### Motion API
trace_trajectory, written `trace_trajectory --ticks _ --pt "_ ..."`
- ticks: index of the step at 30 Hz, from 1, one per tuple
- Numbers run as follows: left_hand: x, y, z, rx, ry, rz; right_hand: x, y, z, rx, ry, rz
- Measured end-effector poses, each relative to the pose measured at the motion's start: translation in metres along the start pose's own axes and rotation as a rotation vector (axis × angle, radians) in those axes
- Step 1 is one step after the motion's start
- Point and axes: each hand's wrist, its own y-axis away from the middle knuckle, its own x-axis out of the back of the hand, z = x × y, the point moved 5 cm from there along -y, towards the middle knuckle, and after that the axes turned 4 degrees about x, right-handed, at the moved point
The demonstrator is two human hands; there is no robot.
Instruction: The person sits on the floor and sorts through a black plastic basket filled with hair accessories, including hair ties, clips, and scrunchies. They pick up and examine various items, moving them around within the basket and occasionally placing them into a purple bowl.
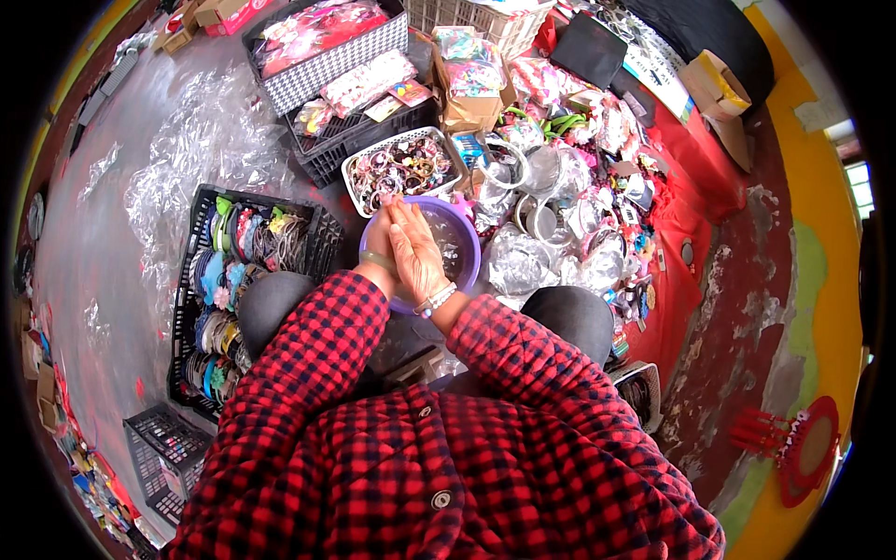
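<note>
Over a purple basin [475, 245], my left hand [377, 245] and my right hand [417, 252] are pressed palm to palm, fingers stretched out and pointing away from me. The right hand covers much of the left, and any space between the palms is hidden. A pale bangle [378, 259] circles my left wrist. White beaded bracelets [436, 300] are on my right wrist. Inside the basin, shiny clear material shows beside the right hand; I cannot make out what it is. Just beyond stands a white basket [352, 177] filled with hair ties and small accessories.
Left of my knee, a black crate [177, 350] holds many headbands. Black crates [327, 154] with packaged goods stand ahead. To the right lie heaped plastic-wrapped accessories [523, 266] and red cloth [686, 280]. Clear plastic sheeting [201, 140] covers floor at the left. A red stool [810, 453] stands far right.
</note>
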Motion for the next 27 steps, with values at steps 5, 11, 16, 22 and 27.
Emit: trace_trajectory --ticks 5,11,16,22,27 --pt "0.000 0.008 -0.025 0.027 -0.376 -0.112 0.016 -0.027 -0.004 -0.016 0.048 0.025" --pt "-0.029 0.016 -0.012 0.191 0.120 -0.043 0.007 -0.011 0.075 -0.475 -0.312 0.080" --pt "-0.009 0.007 0.005 0.094 0.101 0.138 0.000 0.001 0.012 -0.060 -0.197 -0.033" --pt "-0.032 0.041 -0.019 0.246 -0.037 0.128 0.012 -0.013 0.048 -0.317 -0.328 0.125" --pt "-0.024 0.033 -0.022 0.219 0.151 0.053 0.005 -0.006 0.075 -0.403 -0.452 0.107"
